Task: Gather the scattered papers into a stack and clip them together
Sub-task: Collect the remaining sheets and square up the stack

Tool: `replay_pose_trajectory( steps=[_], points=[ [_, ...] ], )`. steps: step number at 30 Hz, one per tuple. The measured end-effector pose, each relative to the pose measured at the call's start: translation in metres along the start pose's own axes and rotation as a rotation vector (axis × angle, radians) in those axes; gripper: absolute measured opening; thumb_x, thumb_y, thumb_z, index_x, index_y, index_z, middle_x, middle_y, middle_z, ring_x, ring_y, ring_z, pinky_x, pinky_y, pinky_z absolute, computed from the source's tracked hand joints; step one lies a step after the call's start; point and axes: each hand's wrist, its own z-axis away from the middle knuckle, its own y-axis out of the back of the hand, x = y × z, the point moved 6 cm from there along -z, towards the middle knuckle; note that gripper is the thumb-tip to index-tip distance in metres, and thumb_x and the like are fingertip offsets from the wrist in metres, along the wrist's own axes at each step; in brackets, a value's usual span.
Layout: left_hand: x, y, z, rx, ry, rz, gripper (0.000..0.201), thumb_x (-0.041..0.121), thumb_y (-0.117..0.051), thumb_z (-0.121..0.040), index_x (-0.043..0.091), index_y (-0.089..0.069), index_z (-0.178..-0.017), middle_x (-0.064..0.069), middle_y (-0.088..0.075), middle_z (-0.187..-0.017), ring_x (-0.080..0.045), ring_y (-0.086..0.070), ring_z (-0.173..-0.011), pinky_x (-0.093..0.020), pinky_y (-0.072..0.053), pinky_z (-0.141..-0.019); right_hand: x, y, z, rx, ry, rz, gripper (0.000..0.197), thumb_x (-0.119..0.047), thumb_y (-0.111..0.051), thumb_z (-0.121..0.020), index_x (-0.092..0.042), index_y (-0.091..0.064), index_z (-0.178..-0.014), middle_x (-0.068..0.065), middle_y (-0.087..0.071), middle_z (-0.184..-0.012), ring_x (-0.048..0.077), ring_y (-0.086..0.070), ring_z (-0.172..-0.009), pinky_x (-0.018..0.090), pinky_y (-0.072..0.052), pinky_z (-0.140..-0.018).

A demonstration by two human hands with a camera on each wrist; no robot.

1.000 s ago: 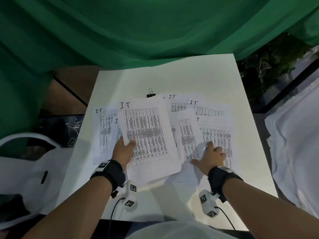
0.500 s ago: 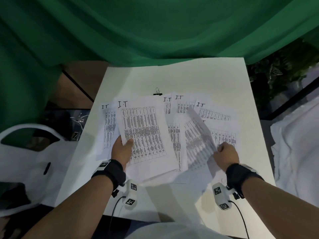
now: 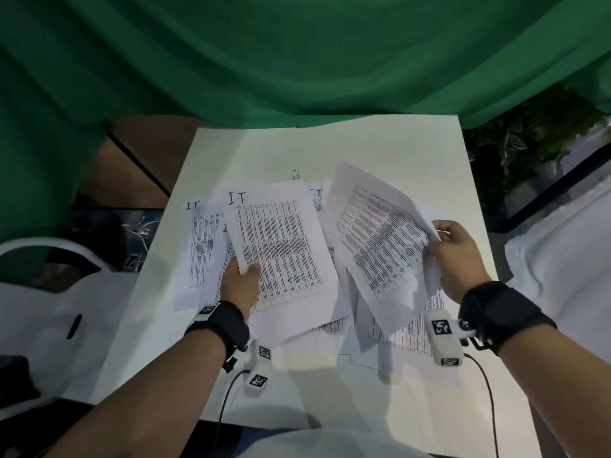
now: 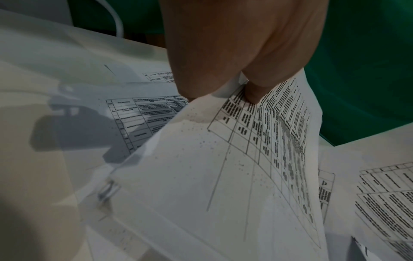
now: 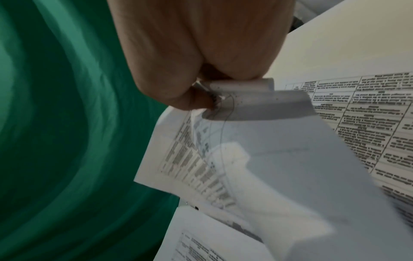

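Near the table (image 3: 413, 408) front edge, left hand (image 3: 239, 285) pinches the "I.T" sheet (image 3: 277, 246) by its near-left corner, long axis running away. Right hand (image 3: 458, 256) clamps a lifted sheet (image 3: 380, 246) by its right edge; merge goes leftward. More papers (image 3: 198, 252) lie flat beneath. Binder clip (image 3: 296, 175) sits beyond, hardly visible.

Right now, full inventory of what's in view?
table: one, white, centre
loose papers: several, white printed tables, spread on table
sheets in left hand: count unclear, white, raised left of centre
sheet in right hand: at least one, white, lifted and curled
binder clip: one, mostly hidden behind papers, far side
green cloth: backdrop
left hand: grips sheets
right hand: pinches sheet edge
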Motion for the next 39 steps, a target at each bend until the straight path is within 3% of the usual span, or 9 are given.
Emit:
replay_pose_trajectory(
  steps=[5, 8, 12, 17, 21, 26, 32, 36, 39],
  points=[
    [-0.003, -0.003, -0.001, 0.017, 0.049, -0.035, 0.024, 0.016, -0.053, -0.108, 0.027, -0.057, -0.129, 0.009, -0.064, -0.106, -0.002, -0.055, -0.080, -0.021, -0.042, -0.061, -0.005, 0.002, 0.003, 0.126, 0.022, -0.092, 0.044, 0.018, -0.045, -0.088, -0.013, -0.053, -0.119, 0.003, -0.063, -0.091, 0.021, -0.057, -0.076, 0.033, -0.048, -0.070],
    [-0.010, 0.001, -0.008, 0.030, 0.061, -0.058, 0.034, 0.015, -0.053, -0.108, 0.017, -0.057, -0.142, 0.003, -0.064, -0.112, -0.003, -0.054, -0.079, -0.020, -0.040, -0.060, -0.005, 0.000, 0.007, 0.094, 0.004, -0.067, 0.045, 0.018, -0.046, -0.089, -0.011, -0.053, -0.123, 0.003, -0.062, -0.093, 0.022, -0.056, -0.077, 0.036, -0.050, -0.072],
    [-0.006, -0.008, -0.005, -0.032, 0.104, -0.012, 0.027, 0.017, -0.055, -0.107, 0.021, -0.057, -0.134, 0.010, -0.063, -0.102, -0.013, -0.061, -0.089, -0.025, -0.045, -0.067, 0.011, -0.009, 0.009, 0.024, -0.075, -0.027, 0.050, 0.014, -0.048, -0.089, -0.011, -0.051, -0.132, 0.011, -0.064, -0.104, 0.032, -0.062, -0.090, 0.050, -0.054, -0.084],
    [0.009, -0.029, 0.006, -0.161, 0.095, -0.003, 0.043, 0.023, -0.061, -0.105, 0.022, -0.054, -0.147, 0.004, -0.064, -0.138, -0.022, -0.058, -0.126, -0.036, -0.043, -0.102, 0.047, -0.037, 0.018, -0.147, -0.233, 0.079, 0.051, 0.010, -0.057, -0.093, -0.011, -0.043, -0.138, 0.020, -0.066, -0.123, 0.040, -0.070, -0.102, 0.055, -0.061, -0.085],
    [0.026, -0.046, 0.014, -0.248, 0.028, 0.010, 0.038, 0.029, -0.063, -0.103, 0.028, -0.059, -0.141, 0.009, -0.070, -0.133, -0.016, -0.064, -0.124, -0.033, -0.048, -0.103, 0.064, -0.055, 0.027, -0.279, -0.266, 0.273, 0.047, 0.009, -0.058, -0.092, -0.009, -0.048, -0.134, 0.022, -0.064, -0.123, 0.045, -0.069, -0.106, 0.062, -0.058, -0.095],
    [0.028, -0.055, 0.011, -0.269, 0.026, 0.022, 0.091, 0.092, -0.044, -0.083, 0.037, -0.045, -0.156, 0.019, -0.048, -0.155, -0.011, -0.043, -0.145, -0.049, -0.031, -0.124, 0.072, -0.067, 0.036, -0.420, -0.280, 0.350, 0.053, 0.010, -0.059, -0.091, -0.014, -0.047, -0.136, 0.026, -0.063, -0.127, 0.049, -0.068, -0.113, 0.066, -0.054, -0.099],
    [0.030, -0.055, 0.018, -0.273, -0.104, -0.077, 0.048, 0.034, -0.057, -0.108, 0.022, -0.048, -0.153, 0.013, -0.056, -0.138, -0.012, -0.051, -0.132, -0.030, -0.037, -0.108, 0.073, -0.068, 0.049, -0.500, -0.256, 0.452, 0.056, 0.000, -0.066, -0.092, -0.018, -0.041, -0.139, 0.019, -0.068, -0.120, 0.043, -0.072, -0.105, 0.051, -0.062, -0.088],
    [0.021, -0.055, 0.014, -0.419, -0.044, -0.084, 0.054, 0.037, -0.058, -0.106, 0.024, -0.043, -0.157, 0.010, -0.054, -0.146, -0.010, -0.048, -0.135, -0.031, -0.033, -0.111, 0.079, -0.062, 0.051, -0.475, -0.385, 0.319, 0.045, -0.022, -0.069, -0.099, -0.015, -0.048, -0.137, 0.020, -0.071, -0.119, 0.034, -0.069, -0.097, 0.047, -0.060, -0.090],
    [0.010, -0.051, 0.012, -0.537, -0.015, -0.100, 0.059, 0.045, -0.061, -0.103, 0.030, -0.043, -0.157, 0.015, -0.054, -0.151, -0.011, -0.047, -0.142, -0.036, -0.032, -0.119, 0.085, -0.069, 0.058, -0.588, -0.419, 0.266, 0.014, -0.013, -0.061, -0.104, -0.004, -0.056, -0.115, 0.010, -0.060, -0.087, 0.024, -0.055, -0.076, 0.044, -0.052, -0.084]
  ],
)
